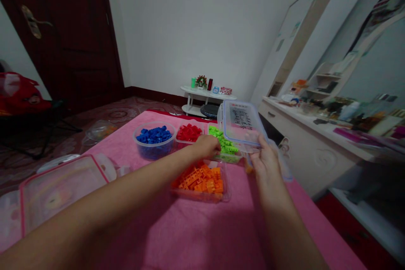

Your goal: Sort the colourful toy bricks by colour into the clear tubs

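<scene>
I see pink table (196, 236). Clear lid (242, 124) above green bricks tub (225, 145), long axis away from me, tilted. Right hand (267, 158) fingers closed on lid near edge. Left hand (207, 145) curled at tub; grip hidden. Orange bricks tub (202, 179) nearer me than green tub.

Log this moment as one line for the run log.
left hand: on green bricks | right hand: holding clear lid | orange bricks nearest

dark print on clear lid (243, 123), blurred, unreadable
</scene>
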{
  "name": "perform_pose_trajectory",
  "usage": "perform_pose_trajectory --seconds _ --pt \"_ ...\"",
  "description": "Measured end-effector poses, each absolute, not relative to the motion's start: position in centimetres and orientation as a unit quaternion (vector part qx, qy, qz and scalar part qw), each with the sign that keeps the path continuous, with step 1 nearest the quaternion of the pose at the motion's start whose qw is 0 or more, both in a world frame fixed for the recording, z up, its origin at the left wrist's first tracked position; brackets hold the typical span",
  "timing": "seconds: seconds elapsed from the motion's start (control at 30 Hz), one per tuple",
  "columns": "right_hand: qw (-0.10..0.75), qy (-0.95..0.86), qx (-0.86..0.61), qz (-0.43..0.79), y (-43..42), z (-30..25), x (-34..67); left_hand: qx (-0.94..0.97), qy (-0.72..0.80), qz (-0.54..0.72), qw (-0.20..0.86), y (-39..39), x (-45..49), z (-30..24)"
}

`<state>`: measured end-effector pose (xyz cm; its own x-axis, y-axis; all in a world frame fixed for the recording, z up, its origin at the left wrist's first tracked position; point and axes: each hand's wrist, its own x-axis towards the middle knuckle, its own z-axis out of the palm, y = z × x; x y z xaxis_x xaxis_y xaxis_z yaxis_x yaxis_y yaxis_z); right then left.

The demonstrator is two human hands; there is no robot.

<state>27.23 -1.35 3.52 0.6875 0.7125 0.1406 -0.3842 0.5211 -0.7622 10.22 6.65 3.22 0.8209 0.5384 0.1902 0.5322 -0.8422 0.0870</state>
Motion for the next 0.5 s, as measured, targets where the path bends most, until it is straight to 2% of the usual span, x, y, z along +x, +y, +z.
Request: perform_pose_trajectory --seconds 0.23,0.5 --pt "0.816 -0.178 -0.42 0.355 1.1 0.5 25.8 0.905 0.357 0.195 0.124 8.0 6.3 5.1" --pt "0.783 -0.182 -0.493 0.332 1.6 -1.3 25.0 0.891 0.382 0.16 0.188 7.6 6.6 4.2"
